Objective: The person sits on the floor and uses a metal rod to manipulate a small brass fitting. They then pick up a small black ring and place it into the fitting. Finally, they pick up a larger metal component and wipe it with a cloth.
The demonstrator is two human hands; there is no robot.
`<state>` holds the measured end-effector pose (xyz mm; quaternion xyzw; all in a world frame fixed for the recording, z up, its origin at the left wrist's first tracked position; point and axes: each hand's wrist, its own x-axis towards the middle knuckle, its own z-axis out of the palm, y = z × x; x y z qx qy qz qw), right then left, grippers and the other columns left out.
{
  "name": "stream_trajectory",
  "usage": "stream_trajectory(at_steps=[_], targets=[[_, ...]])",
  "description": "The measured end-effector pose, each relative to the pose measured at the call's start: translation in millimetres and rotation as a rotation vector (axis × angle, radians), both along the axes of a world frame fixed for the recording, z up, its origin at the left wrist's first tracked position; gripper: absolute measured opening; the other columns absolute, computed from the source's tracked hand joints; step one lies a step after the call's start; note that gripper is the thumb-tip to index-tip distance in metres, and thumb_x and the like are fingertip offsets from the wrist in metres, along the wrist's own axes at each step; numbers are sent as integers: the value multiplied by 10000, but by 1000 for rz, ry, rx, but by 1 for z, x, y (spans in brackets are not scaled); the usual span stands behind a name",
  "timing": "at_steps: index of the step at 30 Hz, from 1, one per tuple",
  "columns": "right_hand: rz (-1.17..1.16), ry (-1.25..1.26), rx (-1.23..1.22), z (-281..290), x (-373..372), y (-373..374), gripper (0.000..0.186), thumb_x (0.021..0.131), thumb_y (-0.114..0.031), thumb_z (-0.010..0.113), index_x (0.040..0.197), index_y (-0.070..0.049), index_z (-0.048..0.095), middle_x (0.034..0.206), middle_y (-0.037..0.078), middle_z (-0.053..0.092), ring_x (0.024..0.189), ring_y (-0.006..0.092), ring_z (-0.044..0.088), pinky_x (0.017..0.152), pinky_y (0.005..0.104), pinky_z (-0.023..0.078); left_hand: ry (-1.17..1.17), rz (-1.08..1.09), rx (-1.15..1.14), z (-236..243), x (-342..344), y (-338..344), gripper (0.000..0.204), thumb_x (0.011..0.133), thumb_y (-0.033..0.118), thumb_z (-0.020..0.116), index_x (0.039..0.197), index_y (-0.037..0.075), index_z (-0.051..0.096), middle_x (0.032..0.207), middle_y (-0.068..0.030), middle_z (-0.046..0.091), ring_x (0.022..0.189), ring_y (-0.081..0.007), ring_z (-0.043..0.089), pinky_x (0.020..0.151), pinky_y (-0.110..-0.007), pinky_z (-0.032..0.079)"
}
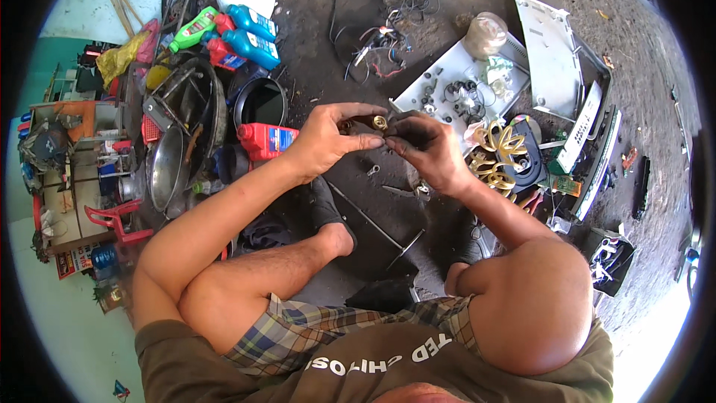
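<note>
My left hand point(333, 136) and my right hand point(431, 148) meet over the ground in front of my legs. A small round brass-coloured metal part point(380, 122) sits between my left fingertips, its opening facing up. My right thumb and fingers, blackened with grease, pinch close beside it; what they hold, if anything, is hidden. Below my hands lie a small ring-ended metal piece point(373, 170) and a pointed metal tool point(400, 191). A long T-handled rod point(380, 230) lies between my feet. A red jug point(266, 141) stands by my left wrist.
A grey metal tray point(429, 78) with small black parts lies beyond my right hand, near gold-coloured loops point(501, 151) and light panels point(548, 52). Several bottles point(250, 45), a black bucket point(261, 102) and a metal basin point(168, 168) stand left. Tangled wires point(384, 45) lie ahead.
</note>
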<state>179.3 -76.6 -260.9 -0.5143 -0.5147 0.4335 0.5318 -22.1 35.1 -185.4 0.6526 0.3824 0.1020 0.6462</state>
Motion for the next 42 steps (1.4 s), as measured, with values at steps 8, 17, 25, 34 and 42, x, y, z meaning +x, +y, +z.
stream_trajectory(at_steps=[8, 17, 25, 34, 42], targets=[[-100, 75, 82, 49, 26, -16, 140, 943, -15, 787, 1069, 32, 748, 1088, 94, 739, 1003, 157, 711, 899, 312, 571, -202, 13, 42, 17, 26, -1, 343, 873, -40, 836, 1210, -18, 770, 1138, -87, 790, 1054, -146, 730, 968, -300, 591], [-305, -427, 496, 71, 38, -15, 274, 853, -30, 834, 1115, -73, 765, 1046, 95, 709, 890, 296, 740, 752, 397, 604, -202, -43, 18, 35, 45, -10, 328, 861, -46, 843, 1180, -33, 765, 1112, -73, 785, 1026, -132, 728, 956, -291, 599], [-177, -575, 583, 72, 47, -22, 491, 788, 26, 806, 1266, -60, 733, 1173, 150, 661, 1000, 321, 716, 823, 401, 601, -192, -61, 55, 35, 45, -10, 322, 860, -50, 840, 1173, -25, 766, 1094, -59, 781, 1008, -125, 726, 940, -289, 604], [-236, -499, 554, 71, 44, -23, 451, 812, 40, 806, 1247, -66, 757, 1175, 144, 700, 1007, 299, 735, 837, 383, 608, -203, -72, 104, 35, 43, -8, 315, 855, -64, 835, 1159, -19, 772, 1123, -60, 772, 1038, -129, 720, 952, -290, 600], [-233, -268, 364, 68, 41, -25, 367, 879, -8, 811, 1237, -55, 746, 1087, 123, 741, 990, 282, 754, 845, 367, 613, -263, -66, 79, 40, 46, -10, 329, 848, -87, 827, 1165, -20, 772, 1155, -64, 761, 1054, -129, 709, 974, -293, 592]])
